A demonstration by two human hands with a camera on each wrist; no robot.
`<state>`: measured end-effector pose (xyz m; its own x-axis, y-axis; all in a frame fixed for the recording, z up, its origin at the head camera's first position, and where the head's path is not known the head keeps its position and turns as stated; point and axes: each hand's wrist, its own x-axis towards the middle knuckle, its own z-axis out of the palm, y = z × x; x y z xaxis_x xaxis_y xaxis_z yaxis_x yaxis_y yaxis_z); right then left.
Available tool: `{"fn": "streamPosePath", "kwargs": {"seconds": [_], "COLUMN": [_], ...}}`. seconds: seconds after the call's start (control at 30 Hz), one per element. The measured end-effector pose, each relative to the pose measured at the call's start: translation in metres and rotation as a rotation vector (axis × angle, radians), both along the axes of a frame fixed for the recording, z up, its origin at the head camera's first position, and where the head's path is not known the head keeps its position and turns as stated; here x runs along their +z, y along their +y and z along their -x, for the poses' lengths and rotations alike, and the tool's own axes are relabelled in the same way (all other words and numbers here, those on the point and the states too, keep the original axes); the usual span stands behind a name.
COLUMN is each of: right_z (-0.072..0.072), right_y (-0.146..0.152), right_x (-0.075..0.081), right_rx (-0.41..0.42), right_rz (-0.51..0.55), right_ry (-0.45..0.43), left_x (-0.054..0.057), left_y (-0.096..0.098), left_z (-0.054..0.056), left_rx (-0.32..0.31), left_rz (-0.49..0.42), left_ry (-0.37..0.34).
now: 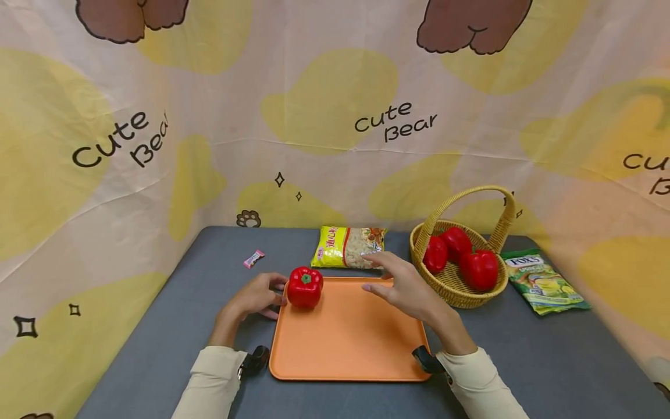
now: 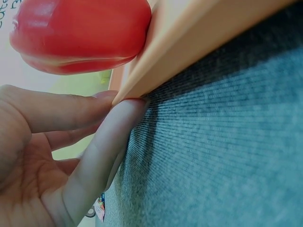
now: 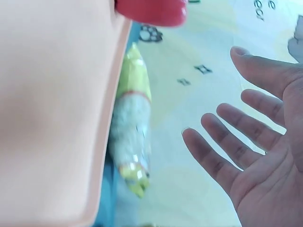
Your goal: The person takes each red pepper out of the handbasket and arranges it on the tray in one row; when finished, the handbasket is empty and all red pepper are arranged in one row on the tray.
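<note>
An orange tray (image 1: pixel 356 337) lies on the table with a red bell pepper (image 1: pixel 305 287) at its far left corner. My left hand (image 1: pixel 257 295) is at the tray's left edge, beside the pepper. In the left wrist view, thumb and finger (image 2: pixel 71 112) pinch the tray's rim just below the pepper (image 2: pixel 80 33). Over the tray's far right part hovers my right hand (image 1: pixel 405 286), holding nothing, its fingers spread apart. The right wrist view shows that palm (image 3: pixel 265 189) with loosely extended fingers, away from the tray (image 3: pixel 52 118).
Behind the tray lies a yellow pasta bag (image 1: pixel 348 247). A wicker basket (image 1: pixel 460 297) with a tall handle holds three red peppers at the right, and a green Fox's candy bag (image 1: pixel 544 282) lies beside it. A small pink wrapped candy (image 1: pixel 253 259) is at the back left.
</note>
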<state>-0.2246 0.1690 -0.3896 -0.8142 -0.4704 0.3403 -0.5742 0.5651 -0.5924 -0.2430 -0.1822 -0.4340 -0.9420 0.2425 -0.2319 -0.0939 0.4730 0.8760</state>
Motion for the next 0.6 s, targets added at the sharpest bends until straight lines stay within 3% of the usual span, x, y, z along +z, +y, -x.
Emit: {"fn": "streamPosePath", "kwargs": {"seconds": [0.23,0.6], "right_z": [-0.002,0.0], "right_y": [0.037,0.087], "right_x": [0.003,0.01], "right_rx": [-0.093,-0.207], "right_rz": [0.037,0.052], "right_ry": [0.038,0.107], "left_x": [0.001,0.001], "left_y": [-0.001,0.0], "left_z": [0.001,0.001], "left_rx": [-0.014,0.004], "left_rz": [-0.025,0.009], "left_ry": [-0.003,0.005]}}
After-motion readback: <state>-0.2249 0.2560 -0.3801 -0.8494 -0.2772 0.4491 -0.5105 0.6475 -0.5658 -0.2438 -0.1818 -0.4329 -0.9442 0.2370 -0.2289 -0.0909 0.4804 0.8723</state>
